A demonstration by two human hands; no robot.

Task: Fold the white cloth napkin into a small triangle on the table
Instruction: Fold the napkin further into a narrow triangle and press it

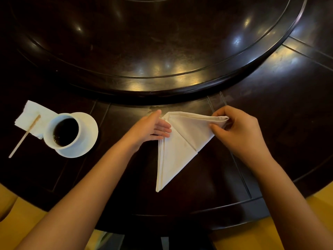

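The white cloth napkin (177, 149) lies on the dark wooden table (270, 109) as a long layered triangle, its sharp tip pointing toward me. My left hand (153, 128) rests flat with fingers straight on the napkin's upper left edge, pressing it down. My right hand (239, 131) pinches the napkin's upper right corner between thumb and fingers and holds that corner slightly lifted off the table. A diagonal crease runs across the cloth between the two hands.
A white cup of dark coffee (63, 131) on a white saucer (88, 134) stands to the left. Beside it lies a paper napkin (31, 117) with a wooden stir stick (24, 137). A raised round turntable (153, 51) fills the table's centre beyond the napkin.
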